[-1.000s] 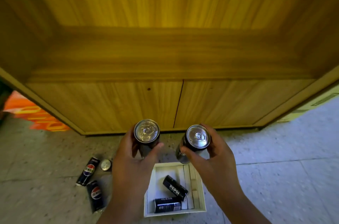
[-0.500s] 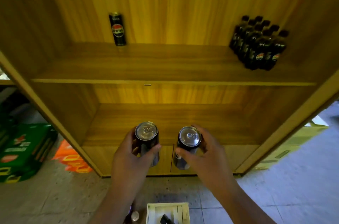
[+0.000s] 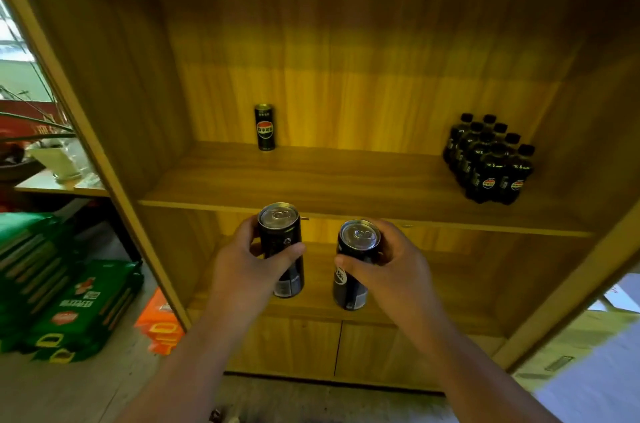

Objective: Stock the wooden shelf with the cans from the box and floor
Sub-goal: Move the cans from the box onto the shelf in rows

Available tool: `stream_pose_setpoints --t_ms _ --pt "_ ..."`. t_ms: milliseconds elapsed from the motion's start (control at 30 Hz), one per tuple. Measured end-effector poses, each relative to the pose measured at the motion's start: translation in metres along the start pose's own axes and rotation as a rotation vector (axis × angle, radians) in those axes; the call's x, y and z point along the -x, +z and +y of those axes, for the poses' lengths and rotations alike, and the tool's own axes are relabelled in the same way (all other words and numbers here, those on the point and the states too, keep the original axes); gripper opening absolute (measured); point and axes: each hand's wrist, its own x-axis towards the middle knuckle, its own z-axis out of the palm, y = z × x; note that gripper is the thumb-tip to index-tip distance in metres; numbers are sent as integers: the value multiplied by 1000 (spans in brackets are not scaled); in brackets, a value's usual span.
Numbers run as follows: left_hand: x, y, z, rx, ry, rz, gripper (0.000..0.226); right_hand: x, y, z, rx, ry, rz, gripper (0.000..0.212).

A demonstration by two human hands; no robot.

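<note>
A: In front of the wooden shelf (image 3: pixel 346 180), what are the hands doing?

B: Each hand holds one black can upright. The left hand (image 3: pixel 242 270) wraps its grip around the left can (image 3: pixel 282 249), thumb across the front. The right hand (image 3: pixel 391 270) pinches the right can (image 3: pixel 355 263) the same way, thumb on the near side. Both silver tops face the camera. The cans are near each other but apart, held in front of the edge of the middle board.

A: What sits on the shelf?

B: On the middle board, a single black can (image 3: pixel 265 127) stands upright near the back wall, left of centre. A cluster of dark bottles (image 3: pixel 490 159) stands at the right end, well apart from it.

A: And beside the shelf?

B: Green packs (image 3: pixel 69 305) and orange packs (image 3: pixel 159 325) lie stacked on the floor to the left.
</note>
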Motion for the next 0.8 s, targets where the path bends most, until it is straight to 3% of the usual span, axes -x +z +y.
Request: stream_pose_setpoints --t_ms 233,467,633,800 --pt "-83 -28 10 -3 67 -24 63 -66 38 -28 -20 1 11 72" --pt "-207 -58 -18 -26 117 -47 64 -162 98 -41 -72 27 65 68" --pt "-286 -71 -49 -28 127 -83 63 -227 137 -32 -136 37 115 52" --pt "-352 -67 -75 -28 142 -108 58 -289 166 -19 -151 22 177 55"
